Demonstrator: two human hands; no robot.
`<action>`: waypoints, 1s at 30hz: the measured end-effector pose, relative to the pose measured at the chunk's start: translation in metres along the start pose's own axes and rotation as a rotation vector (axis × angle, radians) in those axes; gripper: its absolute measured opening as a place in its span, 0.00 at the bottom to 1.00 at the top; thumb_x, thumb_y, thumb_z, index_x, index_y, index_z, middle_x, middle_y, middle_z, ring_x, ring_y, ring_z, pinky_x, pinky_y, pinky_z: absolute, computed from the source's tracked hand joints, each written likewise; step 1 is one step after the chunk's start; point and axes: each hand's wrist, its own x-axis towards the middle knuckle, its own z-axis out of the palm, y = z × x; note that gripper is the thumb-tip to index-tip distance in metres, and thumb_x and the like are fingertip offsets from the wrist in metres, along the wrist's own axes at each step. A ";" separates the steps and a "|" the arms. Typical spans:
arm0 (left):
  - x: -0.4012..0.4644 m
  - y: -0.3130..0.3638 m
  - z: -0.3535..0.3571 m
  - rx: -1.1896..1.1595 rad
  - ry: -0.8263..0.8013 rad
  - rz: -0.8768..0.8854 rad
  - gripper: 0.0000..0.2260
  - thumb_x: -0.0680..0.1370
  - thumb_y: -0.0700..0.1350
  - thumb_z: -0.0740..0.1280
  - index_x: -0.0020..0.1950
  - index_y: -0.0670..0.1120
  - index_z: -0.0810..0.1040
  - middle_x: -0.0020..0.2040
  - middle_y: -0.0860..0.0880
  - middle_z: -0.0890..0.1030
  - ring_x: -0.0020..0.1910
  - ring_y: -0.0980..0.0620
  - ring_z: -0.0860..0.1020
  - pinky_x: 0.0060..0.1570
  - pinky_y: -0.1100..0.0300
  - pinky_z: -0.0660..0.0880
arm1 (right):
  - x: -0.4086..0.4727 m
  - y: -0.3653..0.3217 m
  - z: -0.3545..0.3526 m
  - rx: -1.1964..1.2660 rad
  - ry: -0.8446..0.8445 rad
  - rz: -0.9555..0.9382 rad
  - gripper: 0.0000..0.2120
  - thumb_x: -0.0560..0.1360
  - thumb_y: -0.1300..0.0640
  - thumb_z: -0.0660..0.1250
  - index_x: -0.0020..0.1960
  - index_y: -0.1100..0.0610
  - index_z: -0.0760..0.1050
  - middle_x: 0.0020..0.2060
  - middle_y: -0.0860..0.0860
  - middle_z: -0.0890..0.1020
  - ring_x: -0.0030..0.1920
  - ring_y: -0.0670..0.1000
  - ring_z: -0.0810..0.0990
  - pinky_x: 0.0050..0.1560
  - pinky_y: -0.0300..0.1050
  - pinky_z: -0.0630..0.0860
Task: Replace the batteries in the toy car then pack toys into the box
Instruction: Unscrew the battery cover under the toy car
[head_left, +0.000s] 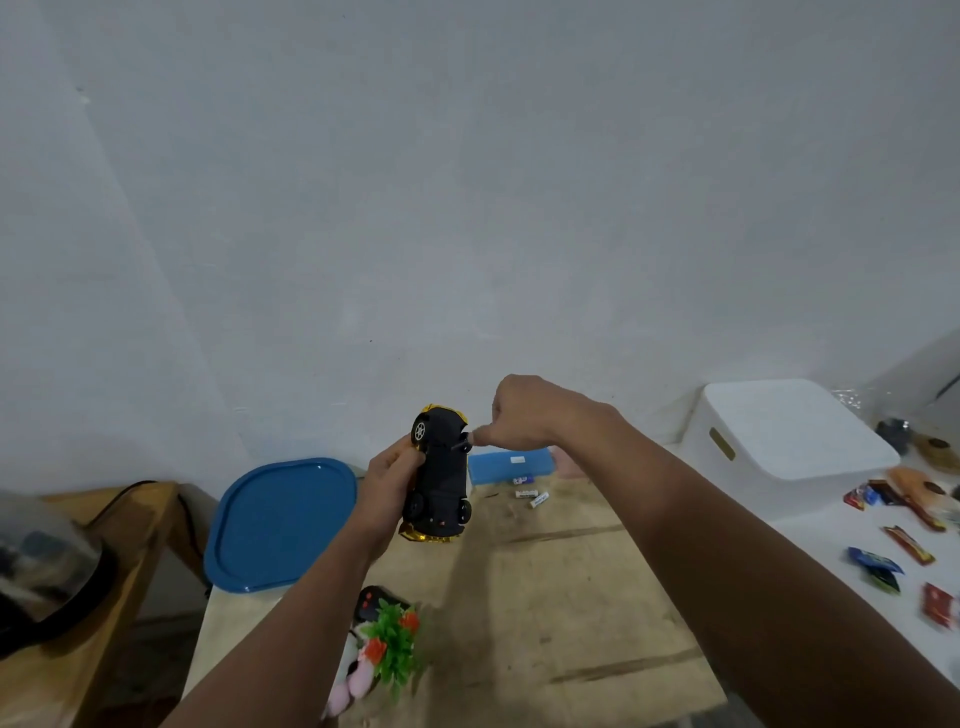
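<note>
A yellow toy car (441, 473) is held upside down above the wooden table (545, 597), its black underside facing me. My left hand (387, 480) grips the car by its left side. My right hand (524, 413) is closed, with fingertips pinching a small dark part (464, 445) at the car's underside; what that part is I cannot tell. Loose white batteries (532, 496) lie on the table behind the car, in front of a blue box (511, 465). A black remote (376, 605) and a plastic flower toy (392, 642) lie near the table's front.
A blue lid (283, 522) leans at the table's left edge. A white bin (784, 444) stands upside down at the right, on a white surface strewn with several snack packets (904, 543). A wooden bench (78, 597) with a dark helmet-like object (41, 561) sits at the left.
</note>
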 end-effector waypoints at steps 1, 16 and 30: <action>0.000 0.000 0.000 -0.007 0.005 -0.004 0.17 0.78 0.50 0.61 0.59 0.45 0.84 0.55 0.36 0.84 0.51 0.44 0.83 0.54 0.43 0.80 | 0.001 0.000 0.000 0.005 0.008 0.008 0.20 0.75 0.45 0.67 0.33 0.59 0.75 0.25 0.49 0.73 0.29 0.51 0.70 0.33 0.43 0.66; 0.005 -0.005 -0.002 -0.030 -0.021 0.002 0.15 0.78 0.49 0.62 0.57 0.46 0.85 0.49 0.44 0.86 0.48 0.47 0.83 0.49 0.51 0.81 | 0.002 0.000 0.002 0.031 -0.007 0.034 0.21 0.72 0.43 0.69 0.38 0.62 0.78 0.28 0.50 0.73 0.31 0.52 0.70 0.35 0.43 0.66; 0.003 -0.005 -0.002 -0.016 -0.007 -0.017 0.16 0.78 0.50 0.61 0.58 0.47 0.85 0.51 0.41 0.85 0.50 0.43 0.82 0.54 0.43 0.79 | 0.003 0.006 0.000 0.046 -0.053 0.035 0.21 0.75 0.43 0.68 0.41 0.63 0.76 0.34 0.56 0.76 0.31 0.52 0.71 0.33 0.42 0.67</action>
